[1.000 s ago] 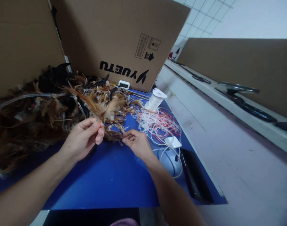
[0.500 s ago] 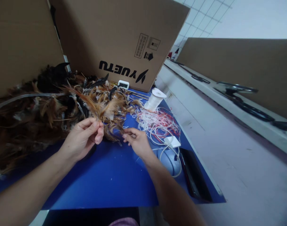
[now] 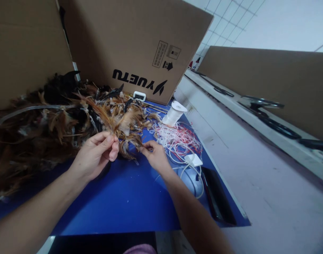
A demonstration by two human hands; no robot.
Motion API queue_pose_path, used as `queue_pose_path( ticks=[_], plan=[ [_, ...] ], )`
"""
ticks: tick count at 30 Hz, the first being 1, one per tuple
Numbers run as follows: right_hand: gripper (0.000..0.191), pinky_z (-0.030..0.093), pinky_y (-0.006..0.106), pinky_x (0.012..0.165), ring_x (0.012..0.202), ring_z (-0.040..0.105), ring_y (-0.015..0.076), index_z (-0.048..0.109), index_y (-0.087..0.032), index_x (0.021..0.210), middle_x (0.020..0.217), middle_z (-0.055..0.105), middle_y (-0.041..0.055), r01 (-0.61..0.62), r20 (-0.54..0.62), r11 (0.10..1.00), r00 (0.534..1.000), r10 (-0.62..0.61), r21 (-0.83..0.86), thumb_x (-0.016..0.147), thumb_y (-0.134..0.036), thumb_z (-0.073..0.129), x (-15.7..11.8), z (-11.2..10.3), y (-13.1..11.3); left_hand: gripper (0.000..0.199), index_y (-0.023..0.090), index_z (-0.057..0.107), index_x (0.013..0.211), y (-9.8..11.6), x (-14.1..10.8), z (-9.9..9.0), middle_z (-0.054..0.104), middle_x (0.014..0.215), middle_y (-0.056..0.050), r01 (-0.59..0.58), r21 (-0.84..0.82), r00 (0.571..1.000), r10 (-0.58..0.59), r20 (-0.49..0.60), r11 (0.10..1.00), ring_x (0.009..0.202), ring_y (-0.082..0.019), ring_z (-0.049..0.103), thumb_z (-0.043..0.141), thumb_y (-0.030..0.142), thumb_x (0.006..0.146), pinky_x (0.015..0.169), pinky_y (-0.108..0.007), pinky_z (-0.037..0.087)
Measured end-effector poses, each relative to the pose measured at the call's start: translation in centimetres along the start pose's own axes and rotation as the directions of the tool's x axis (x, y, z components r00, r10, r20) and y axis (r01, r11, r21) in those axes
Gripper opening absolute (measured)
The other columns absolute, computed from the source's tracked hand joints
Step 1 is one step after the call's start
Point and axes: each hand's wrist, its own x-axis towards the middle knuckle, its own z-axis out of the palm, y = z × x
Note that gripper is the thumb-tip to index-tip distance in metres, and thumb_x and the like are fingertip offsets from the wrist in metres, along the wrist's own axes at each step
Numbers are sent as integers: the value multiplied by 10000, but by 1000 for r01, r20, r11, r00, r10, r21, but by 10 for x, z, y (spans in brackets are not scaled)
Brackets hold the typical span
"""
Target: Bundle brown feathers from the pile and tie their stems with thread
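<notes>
My left hand (image 3: 99,155) pinches the base of a bunch of brown and tan feathers (image 3: 126,120), which fans upward from the fingertips. To its right, my right hand (image 3: 154,155) is closed at the edge of the small brown feathers; its thumb and fingertips are pressed together, and what lies between them is too small to name. A large pile of brown and black feathers (image 3: 55,130) covers the left side of the blue table (image 3: 129,204).
White and red strings (image 3: 177,137) lie by a white spool (image 3: 174,113). A white adapter (image 3: 193,160) with cable and a black phone (image 3: 219,197) are at the right. A cardboard box (image 3: 140,38) stands behind, near a small white display (image 3: 139,96).
My right hand's fingers have drawn closer together beside the feathers. My left hand keeps its pinch. The view has shifted slightly.
</notes>
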Motion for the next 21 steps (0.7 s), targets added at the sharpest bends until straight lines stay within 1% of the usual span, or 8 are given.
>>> queue_pose_path(
  ticks=[3,6,9,12,14,16,19,21],
  plan=[
    [125,438,286,697,705,573,154,630,-182,711,759,631,23,22,9,992,1000,-21,-122,767,-293,616,3,2,-11,157,138,650,708,1,0,-1,564,547,19,-5,-4,1000,5,6,1000,446,-50,478,745,262,727,421,-142,404],
    [78,425,289,697,712,576,161,619,-192,667,775,635,29,18,69,969,998,-1,-247,724,-237,648,10,6,-19,155,133,651,713,1,1,-2,564,541,15,-11,-7,1000,11,10,1000,446,-52,483,745,256,728,423,-144,404],
    [92,415,280,661,653,575,156,593,-197,614,671,626,12,-5,112,961,993,38,-278,675,-140,632,22,11,-23,164,128,651,709,1,2,-2,567,542,12,-12,-13,1000,12,-4,1000,445,-52,483,750,259,722,418,-140,401],
    [114,420,264,624,598,582,149,572,-198,586,567,602,-9,-37,109,973,992,63,-229,663,-124,612,34,17,-26,165,126,651,706,1,3,-2,570,546,11,-5,-18,1000,4,-17,1000,446,-51,484,749,258,722,412,-136,398],
    [96,432,246,594,579,601,144,573,-196,601,544,605,-17,-67,119,984,989,88,-166,681,-174,623,42,23,-30,161,125,651,703,1,4,-3,567,541,11,-4,-21,1000,3,-13,1000,445,-52,482,744,255,727,411,-136,398],
    [87,440,221,548,539,612,128,581,-192,653,540,619,-24,-104,152,991,981,116,-88,724,-232,611,47,30,-36,153,125,649,701,1,4,-3,562,531,12,-5,-19,1000,5,-12,1000,444,-53,481,737,247,734,411,-136,401],
    [140,428,188,476,506,619,104,576,-191,722,628,671,-20,-143,237,989,962,133,26,817,-279,524,50,37,-48,148,128,648,703,2,4,-4,567,531,10,5,-13,1000,-5,-19,1000,440,-55,483,732,244,739,406,-135,401],
    [185,422,188,472,530,629,107,572,-192,725,661,678,-19,-123,349,989,933,85,87,859,-266,468,47,35,-56,152,129,647,699,1,4,-4,572,537,9,9,-13,1000,-9,-25,1000,440,-53,485,735,247,737,406,-134,402]
  ],
)
